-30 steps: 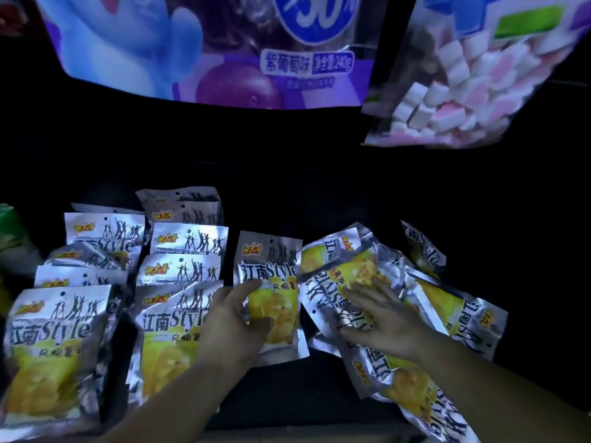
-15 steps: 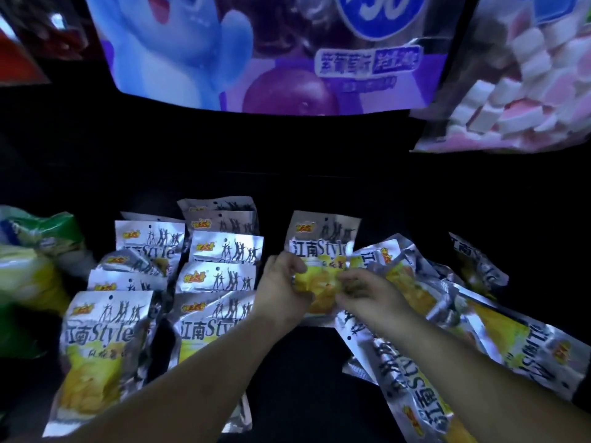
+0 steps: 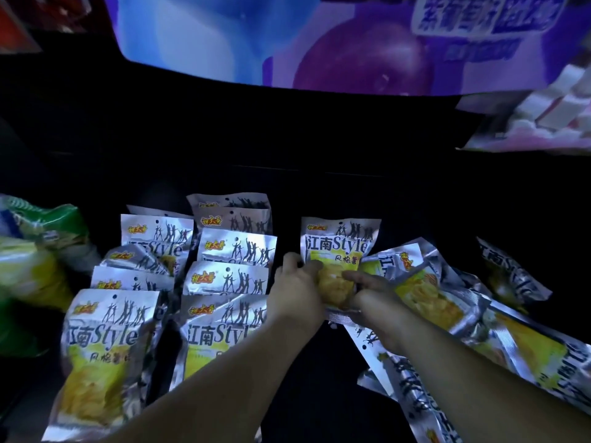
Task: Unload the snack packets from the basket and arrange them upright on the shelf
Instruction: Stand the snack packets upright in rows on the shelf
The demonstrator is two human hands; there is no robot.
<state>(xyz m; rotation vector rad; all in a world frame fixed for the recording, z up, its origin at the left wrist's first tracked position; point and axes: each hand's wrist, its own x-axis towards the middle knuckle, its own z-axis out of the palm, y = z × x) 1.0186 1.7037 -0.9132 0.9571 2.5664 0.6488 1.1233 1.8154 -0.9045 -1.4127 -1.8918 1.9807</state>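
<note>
One silver and yellow snack packet (image 3: pixel 339 247) stands upright on the dark shelf (image 3: pixel 319 193), and both hands hold its lower half. My left hand (image 3: pixel 295 294) grips its left edge and my right hand (image 3: pixel 375 297) grips its right side. Left of it, two rows of the same packets (image 3: pixel 228 279) stand upright, the nearest at the front left (image 3: pixel 105 340). To the right, several packets (image 3: pixel 447 314) lie flat in a loose pile. No basket is in view.
Green and yellow bags (image 3: pixel 35 251) sit at the far left of the shelf. A large purple grape-flavour bag (image 3: pixel 319 39) and a pink marshmallow bag (image 3: pixel 543 116) hang above. The shelf's back is dark.
My right hand left the flat pile and joined my left hand on the single packet. The packet went from leaning to standing upright, further back on the shelf.
</note>
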